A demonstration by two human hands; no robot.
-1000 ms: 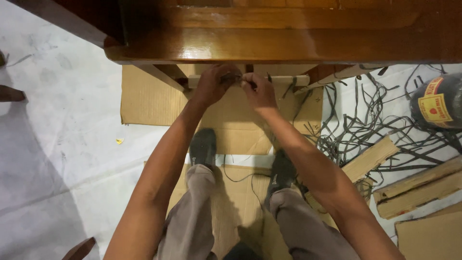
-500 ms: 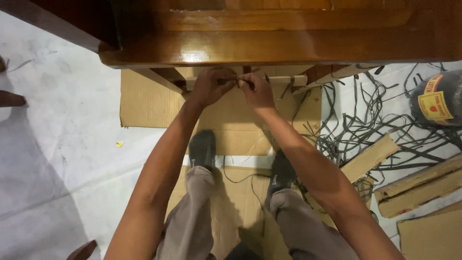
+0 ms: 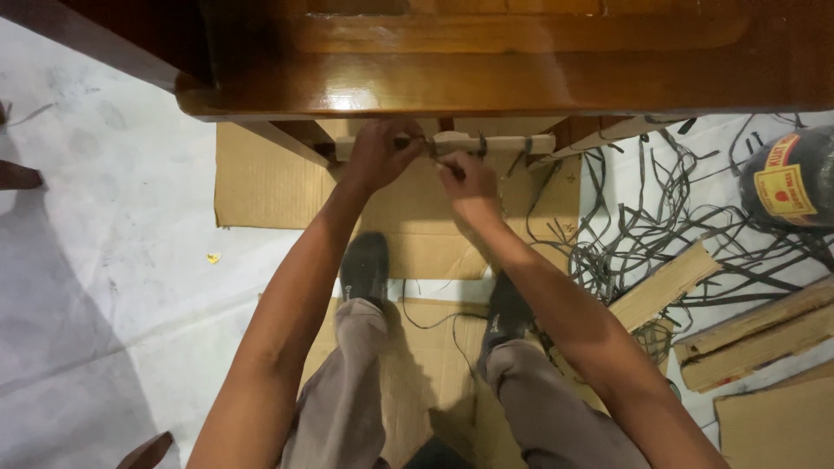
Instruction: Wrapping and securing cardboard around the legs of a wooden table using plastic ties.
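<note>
Flattened cardboard under varnished wooden furniture: left hand clenched on pale crossbar, right hand pinching dark strap.

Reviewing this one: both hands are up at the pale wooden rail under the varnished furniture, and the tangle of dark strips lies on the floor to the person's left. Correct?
Not quite. In the head view the dark strips lie to the person's right, not left. Both the left hand and right hand are at the pale rail under the varnished furniture.
</note>
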